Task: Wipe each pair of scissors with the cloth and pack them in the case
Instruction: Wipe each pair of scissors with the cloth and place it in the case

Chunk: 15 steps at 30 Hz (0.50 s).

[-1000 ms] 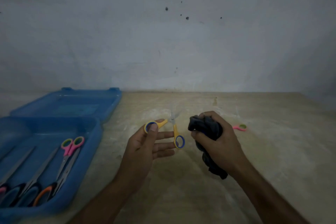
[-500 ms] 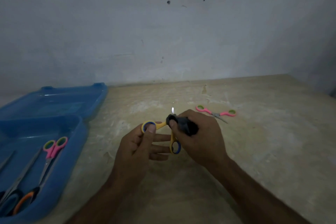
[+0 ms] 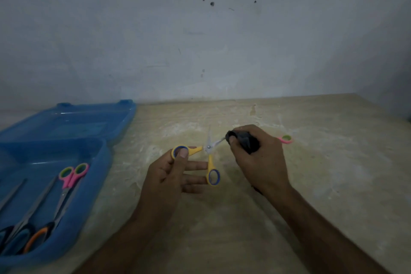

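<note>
Left hand [image 3: 169, 176]: centre of frame, above the desk; grip pinches one handle loop of the yellow scissors [image 3: 208, 158], thumb on the loop's face, other fingers spread loosely beneath.
Yellow scissors: held off the desk, blades spread wide; one blade points up, the other angles right into the cloth. Second loop hangs low, touching the left fingertips.
Right hand [image 3: 259, 160]: just right of the scissors; grip clenched round the dark cloth [image 3: 244, 140], thumb pressing it against the right-pointing blade.
Dark cloth: bunched in the right fist, a tail showing below the wrist.
Blue case [image 3: 104, 162]: left edge of frame, lying open on the desk, lid flat behind it toward the wall.
Case contents: pink scissors with green-lined loops [image 3: 71, 176], plus several longer pairs, loops dark blue and orange at lower left; count unclear.
Loose scissors [image 3: 286, 139]: pink loop showing past the right hand, right of centre, on the desk; rest hidden.
Desk [image 3: 311, 184]: pale, mottled surface.
Wall [image 3: 200, 40]: grey, a few dark specks up high.
</note>
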Each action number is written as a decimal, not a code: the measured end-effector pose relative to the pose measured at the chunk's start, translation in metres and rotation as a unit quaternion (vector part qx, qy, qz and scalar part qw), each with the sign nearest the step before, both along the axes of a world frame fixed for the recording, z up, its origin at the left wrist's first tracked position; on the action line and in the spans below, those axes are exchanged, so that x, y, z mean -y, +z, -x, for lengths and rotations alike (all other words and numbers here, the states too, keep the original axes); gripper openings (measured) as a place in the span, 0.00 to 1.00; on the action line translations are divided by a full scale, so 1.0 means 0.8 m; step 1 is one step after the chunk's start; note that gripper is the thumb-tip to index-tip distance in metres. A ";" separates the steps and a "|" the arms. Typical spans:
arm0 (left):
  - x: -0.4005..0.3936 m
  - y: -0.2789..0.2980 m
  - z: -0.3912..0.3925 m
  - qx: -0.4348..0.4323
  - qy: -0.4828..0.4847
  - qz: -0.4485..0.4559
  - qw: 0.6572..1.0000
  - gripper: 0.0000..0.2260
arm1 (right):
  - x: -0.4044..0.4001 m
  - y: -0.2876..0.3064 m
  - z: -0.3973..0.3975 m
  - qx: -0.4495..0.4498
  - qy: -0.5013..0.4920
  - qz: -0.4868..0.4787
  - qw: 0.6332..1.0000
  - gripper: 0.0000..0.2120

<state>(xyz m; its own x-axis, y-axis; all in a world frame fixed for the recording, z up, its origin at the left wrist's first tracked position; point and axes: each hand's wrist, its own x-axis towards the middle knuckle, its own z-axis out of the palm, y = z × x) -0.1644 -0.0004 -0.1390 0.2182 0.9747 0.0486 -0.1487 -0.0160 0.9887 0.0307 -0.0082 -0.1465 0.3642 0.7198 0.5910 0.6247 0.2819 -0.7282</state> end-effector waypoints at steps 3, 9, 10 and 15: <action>0.000 0.001 -0.001 0.000 0.000 -0.011 1.000 0.12 | 0.007 0.007 -0.001 0.004 -0.008 -0.021 1.000 0.03; 0.001 0.001 0.002 -0.003 -0.014 -0.017 1.000 0.13 | 0.011 0.005 0.025 0.071 0.056 0.004 0.996 0.04; 0.000 0.003 0.003 0.001 -0.015 -0.016 1.000 0.12 | 0.007 0.005 0.017 0.058 0.026 0.007 0.998 0.04; -0.001 0.003 0.001 -0.007 -0.015 -0.008 1.000 0.13 | 0.015 0.012 0.006 0.053 0.009 -0.038 0.998 0.02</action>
